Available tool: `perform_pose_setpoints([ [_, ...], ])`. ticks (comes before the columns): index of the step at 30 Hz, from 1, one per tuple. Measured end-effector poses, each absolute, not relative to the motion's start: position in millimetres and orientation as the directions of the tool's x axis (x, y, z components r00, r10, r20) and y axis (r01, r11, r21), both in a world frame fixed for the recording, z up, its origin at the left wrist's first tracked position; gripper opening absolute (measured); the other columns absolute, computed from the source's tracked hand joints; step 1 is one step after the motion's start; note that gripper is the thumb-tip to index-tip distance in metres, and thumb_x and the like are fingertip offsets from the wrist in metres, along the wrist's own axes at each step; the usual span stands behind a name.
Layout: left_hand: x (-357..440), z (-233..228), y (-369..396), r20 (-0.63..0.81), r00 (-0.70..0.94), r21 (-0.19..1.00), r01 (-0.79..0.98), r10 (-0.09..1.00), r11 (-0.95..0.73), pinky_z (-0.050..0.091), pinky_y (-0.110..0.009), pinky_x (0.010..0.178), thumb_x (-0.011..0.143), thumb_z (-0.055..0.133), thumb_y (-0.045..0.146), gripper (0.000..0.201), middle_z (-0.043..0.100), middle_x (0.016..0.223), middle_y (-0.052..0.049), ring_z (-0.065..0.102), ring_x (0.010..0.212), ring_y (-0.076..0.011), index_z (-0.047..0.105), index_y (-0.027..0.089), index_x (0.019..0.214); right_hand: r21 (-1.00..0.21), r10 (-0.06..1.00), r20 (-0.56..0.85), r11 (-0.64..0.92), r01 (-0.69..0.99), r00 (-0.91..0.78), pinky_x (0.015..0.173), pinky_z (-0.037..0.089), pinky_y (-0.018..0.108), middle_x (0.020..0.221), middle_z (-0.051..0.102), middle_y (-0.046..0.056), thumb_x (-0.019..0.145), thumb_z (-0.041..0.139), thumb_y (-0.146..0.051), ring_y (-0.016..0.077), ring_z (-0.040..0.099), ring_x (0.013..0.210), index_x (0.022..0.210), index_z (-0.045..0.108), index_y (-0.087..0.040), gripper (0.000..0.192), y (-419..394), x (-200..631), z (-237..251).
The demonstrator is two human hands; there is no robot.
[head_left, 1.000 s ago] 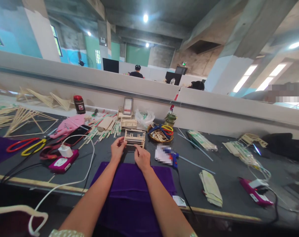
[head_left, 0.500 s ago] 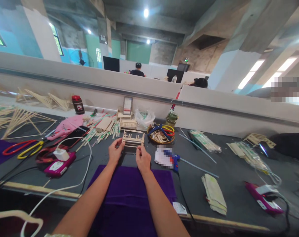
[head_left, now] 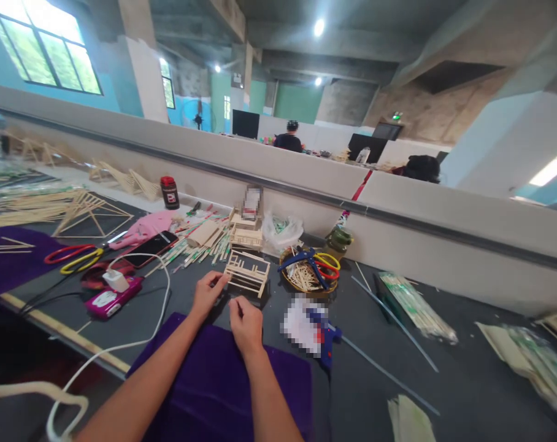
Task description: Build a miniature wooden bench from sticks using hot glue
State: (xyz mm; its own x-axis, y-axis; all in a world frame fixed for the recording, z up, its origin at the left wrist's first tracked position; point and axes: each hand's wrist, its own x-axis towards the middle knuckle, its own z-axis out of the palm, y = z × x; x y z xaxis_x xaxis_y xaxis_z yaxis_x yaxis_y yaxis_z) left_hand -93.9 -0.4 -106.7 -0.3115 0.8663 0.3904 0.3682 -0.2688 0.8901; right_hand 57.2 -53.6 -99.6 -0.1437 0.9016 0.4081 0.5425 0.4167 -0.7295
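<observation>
Though near frame [head_left: 247, 275], right fingertips [head_left: 234, 303] indistinct

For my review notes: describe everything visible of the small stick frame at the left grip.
The small stick frame is open and box-like, of thin, pale, wood-looking sticks: long rails with short uprights between. It stands slightly turned on the dark tabletop, left of the basket. The left grip appears to touch its left end; the right grip is apart.
</observation>
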Motion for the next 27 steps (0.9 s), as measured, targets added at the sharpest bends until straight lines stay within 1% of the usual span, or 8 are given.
perform_pose_setpoints([
  [3,-92.1,-105.4,-0.8,0.338,-0.315,0.916,0.326,0.887,-0.233,0.041,-0.024,0.056,0.078,0.065,0.049,0.030,0.065,0.066,-0.002,0.054,0.060,-0.0153,0.072,0.020,0.072,-0.742,0.910,0.373,0.411,0.529,-0.184,0.057,0.032,0.021,0.063,0.063,-0.001,0.096,0.039,-0.033,0.0125,0.058,0.058,0.076,0.065,-0.022,0.035,-55.5,53.7,-98.2],
  [8,-89.4,-102.6,-2.2,0.168,-0.323,0.979,0.168,0.931,-0.119,0.035,-0.023,0.046,0.076,0.067,0.052,0.034,0.059,0.056,0.000,0.047,0.048,-0.0119,0.072,0.019,0.075,-0.738,0.909,0.319,0.416,0.531,-0.268,0.058,0.031,0.022,0.066,0.067,0.000,0.095,0.042,-0.031,0.0131,0.061,0.061,0.077,0.066,-0.023,0.031,-58.4,51.3,-95.4],
  [13,-89.9,-103.7,-1.0,0.047,-0.290,0.999,0.009,0.956,-0.047,0.030,-0.021,0.042,0.074,0.069,0.053,0.035,0.051,0.053,0.003,0.040,0.043,-0.0086,0.069,0.018,0.073,-0.758,0.931,0.260,0.360,0.544,-0.255,0.060,0.033,0.021,0.067,0.067,0.000,0.096,0.043,-0.030,0.0133,0.061,0.062,0.079,0.066,-0.024,0.030,-54.6,54.8,-94.1],
  [16,-89.3,-104.7,0.0,0.027,-0.263,0.998,-0.048,0.964,-0.041,0.030,-0.022,0.043,0.075,0.069,0.051,0.033,0.047,0.050,0.004,0.039,0.043,-0.0088,0.067,0.019,0.071,-0.742,0.940,0.247,0.340,0.578,-0.236,0.061,0.033,0.021,0.068,0.067,0.000,0.096,0.043,-0.030,0.0137,0.062,0.064,0.081,0.065,-0.024,0.028,-51.7,56.0,-95.8],
  [19,-87.9,-104.3,0.0,0.023,-0.230,0.997,-0.072,0.973,-0.040,0.034,-0.023,0.046,0.075,0.069,0.050,0.031,0.050,0.053,0.003,0.043,0.046,-0.0100,0.068,0.019,0.075,-0.687,0.931,0.268,0.364,0.628,-0.246,0.061,0.033,0.021,0.069,0.067,0.001,0.097,0.042,-0.029,0.0141,0.062,0.065,0.080,0.064,-0.023,0.029,-50.6,55.1,-98.3],
  [22,-86.8,-102.9,-0.6,0.015,-0.215,0.995,-0.091,0.976,-0.035,0.035,-0.022,0.047,0.073,0.071,0.050,0.033,0.053,0.057,0.002,0.044,0.048,-0.0099,0.069,0.018,0.079,-0.645,0.918,0.296,0.395,0.654,-0.262,0.062,0.034,0.021,0.069,0.067,0.001,0.097,0.041,-0.028,0.0140,0.062,0.067,0.078,0.064,-0.023,0.030,-50.1,54.1,-100.1],
  [24,-86.7,-102.3,-1.1,0.026,-0.211,0.994,-0.097,0.977,-0.047,0.034,-0.022,0.046,0.072,0.071,0.051,0.035,0.052,0.055,0.003,0.043,0.048,-0.0095,0.069,0.017,0.080,-0.642,0.911,0.323,0.410,0.648,-0.257,0.064,0.035,0.021,0.070,0.067,0.001,0.097,0.042,-0.028,0.0138,0.062,0.068,0.078,0.064,-0.022,0.030,-49.4,54.7,-100.7],
  [27,-87.2,-102.9,-2.1,0.053,-0.213,0.993,-0.092,0.976,-0.074,0.033,-0.021,0.046,0.073,0.071,0.052,0.037,0.051,0.054,0.004,0.043,0.047,-0.0086,0.070,0.016,0.082,-0.672,0.906,0.372,0.412,0.615,-0.201,0.064,0.036,0.020,0.068,0.066,0.001,0.097,0.042,-0.030,0.0129,0.061,0.066,0.079,0.065,-0.022,0.030,-48.8,57.4,-100.7],
])
